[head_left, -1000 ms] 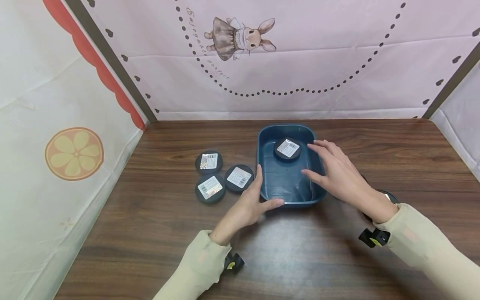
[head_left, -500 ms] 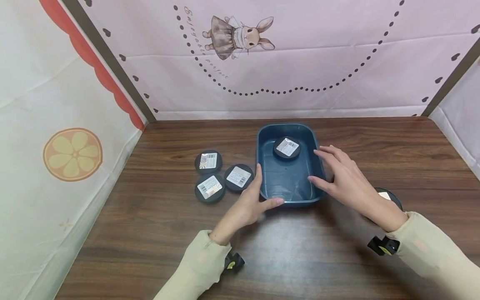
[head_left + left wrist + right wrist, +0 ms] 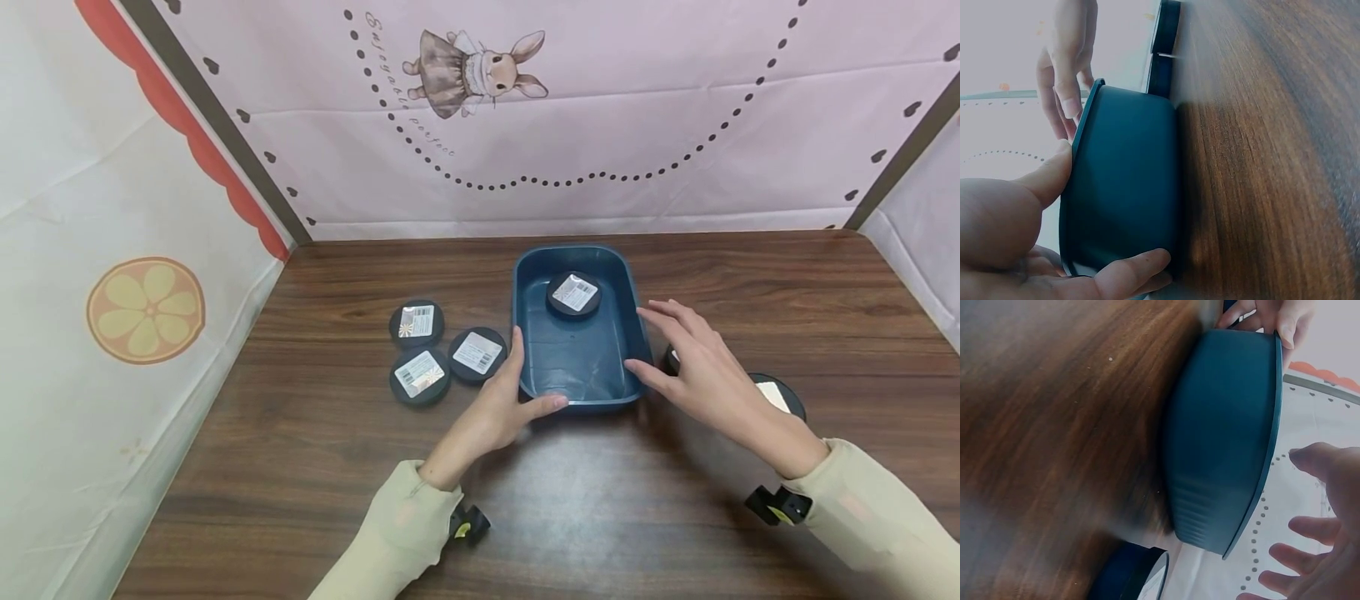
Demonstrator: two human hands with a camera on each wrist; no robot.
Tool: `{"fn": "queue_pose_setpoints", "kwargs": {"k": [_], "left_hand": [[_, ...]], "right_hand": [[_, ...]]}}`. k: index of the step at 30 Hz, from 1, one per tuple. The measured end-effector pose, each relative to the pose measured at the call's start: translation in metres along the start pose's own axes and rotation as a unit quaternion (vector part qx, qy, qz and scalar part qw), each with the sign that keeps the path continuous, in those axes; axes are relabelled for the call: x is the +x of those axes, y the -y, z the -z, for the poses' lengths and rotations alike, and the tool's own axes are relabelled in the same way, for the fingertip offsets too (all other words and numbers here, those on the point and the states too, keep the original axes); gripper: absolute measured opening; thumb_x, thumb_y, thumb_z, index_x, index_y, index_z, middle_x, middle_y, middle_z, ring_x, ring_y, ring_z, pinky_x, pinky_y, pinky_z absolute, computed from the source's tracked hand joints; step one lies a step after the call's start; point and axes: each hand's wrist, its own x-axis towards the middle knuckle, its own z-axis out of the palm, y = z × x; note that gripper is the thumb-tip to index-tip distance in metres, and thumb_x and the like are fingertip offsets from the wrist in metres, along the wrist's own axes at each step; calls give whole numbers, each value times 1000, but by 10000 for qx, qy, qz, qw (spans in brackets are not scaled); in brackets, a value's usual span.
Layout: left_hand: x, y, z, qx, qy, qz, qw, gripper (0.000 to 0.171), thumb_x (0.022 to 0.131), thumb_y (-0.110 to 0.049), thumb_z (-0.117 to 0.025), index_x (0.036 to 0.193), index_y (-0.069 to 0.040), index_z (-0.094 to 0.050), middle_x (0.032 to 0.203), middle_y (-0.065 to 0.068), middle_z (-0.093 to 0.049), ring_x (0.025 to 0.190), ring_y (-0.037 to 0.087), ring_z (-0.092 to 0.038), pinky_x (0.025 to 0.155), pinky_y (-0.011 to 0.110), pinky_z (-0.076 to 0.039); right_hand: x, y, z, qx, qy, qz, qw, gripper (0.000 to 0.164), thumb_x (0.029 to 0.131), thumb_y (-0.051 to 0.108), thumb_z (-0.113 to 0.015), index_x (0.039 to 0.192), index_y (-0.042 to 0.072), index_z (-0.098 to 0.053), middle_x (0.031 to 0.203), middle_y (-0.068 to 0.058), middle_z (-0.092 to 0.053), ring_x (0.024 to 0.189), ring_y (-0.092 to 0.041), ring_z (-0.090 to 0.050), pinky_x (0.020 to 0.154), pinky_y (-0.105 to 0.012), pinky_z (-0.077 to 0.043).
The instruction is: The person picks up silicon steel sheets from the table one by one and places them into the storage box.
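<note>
A dark blue plastic bin [image 3: 581, 362] stands on the table, with one round black tin-like container [image 3: 573, 296] bearing a white label at its far end. My left hand [image 3: 491, 408] holds the bin's near left corner, thumb on the front rim and fingers along the left wall. In the left wrist view its fingers [image 3: 1135, 269] lie against the outer side. My right hand [image 3: 701, 371] hovers at the right rim, fingers spread and nothing in it. Two more black containers lie right of the bin: one [image 3: 780, 393] partly behind the wrist, another [image 3: 671, 358] mostly hidden by the hand.
Left of the bin, three labelled black round containers [image 3: 418, 377] lie close together on the wooden table [image 3: 315, 467]. A printed rabbit cloth [image 3: 637, 108] rises along the table's back edge, and a white cloth [image 3: 67, 375] borders the left side.
My right hand has drawn back from over the bin, rightward and toward me, uncovering parts of the containers on the right. The left hand and the bin have stayed in place.
</note>
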Motion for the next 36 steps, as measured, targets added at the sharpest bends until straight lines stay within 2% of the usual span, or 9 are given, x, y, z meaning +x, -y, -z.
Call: {"fn": "queue_pose_setpoints", "kwargs": {"k": [26, 36], "left_hand": [[1, 2, -1, 79, 0, 64, 9999, 112, 91, -42, -73, 161, -18, 10, 170, 7, -6, 155, 28, -18, 126, 47, -20], [1, 1, 0, 51, 12, 9, 10000, 111, 91, -41, -73, 161, -18, 11, 170, 6, -4, 155, 27, -16, 126, 47, -20]], "right_hand": [[-20, -14, -3, -42, -207, 103, 9997, 69, 85, 23, -80, 144, 6, -50, 148, -23, -46, 140, -46, -38, 103, -70, -35], [-27, -22, 1, 135, 30, -440, 9989, 74, 91, 34, -74, 151, 5, -42, 154, -24, -40, 141, -48, -35, 105, -72, -33]]}}
